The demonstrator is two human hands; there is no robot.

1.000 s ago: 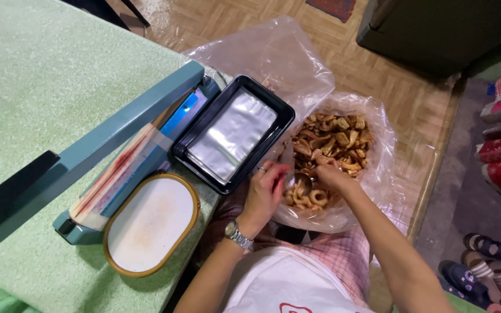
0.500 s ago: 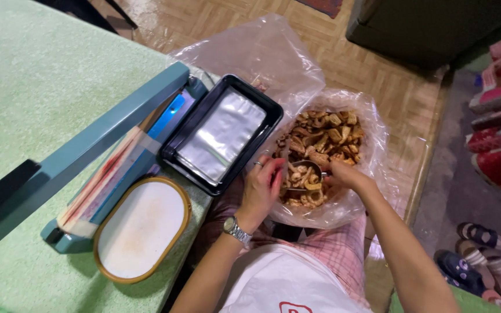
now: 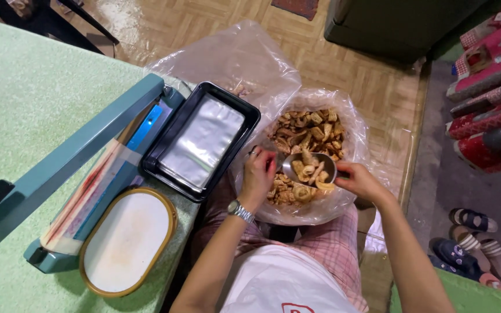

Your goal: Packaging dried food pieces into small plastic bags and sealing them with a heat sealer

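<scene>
**Metal scoop of fried snacks held over an open bag**

A small metal scoop (image 3: pixel 308 168), heaped with fried snacks (image 3: pixel 308 130), is gripped at its rim by the right hand (image 3: pixel 358 179), fingers pressed closed. The left hand (image 3: pixel 257 177), fingers curled, steadies it above the clear plastic bag (image 3: pixel 297 69). The pieces are judged light, brittle and easily crushed; the rigid scoop is best held by its edge.

Green tabletop (image 3: pixel 36 116); teal heat sealer (image 3: pixel 82 174) lies across it near its edge. Oval gold-rimmed white lid (image 3: pixel 127 240) just beside the sealer's base. Black tray (image 3: pixel 201 142) with a clear plastic bag (image 3: pixel 204 142) inside rests against the sealer, overhanging the edge.
</scene>
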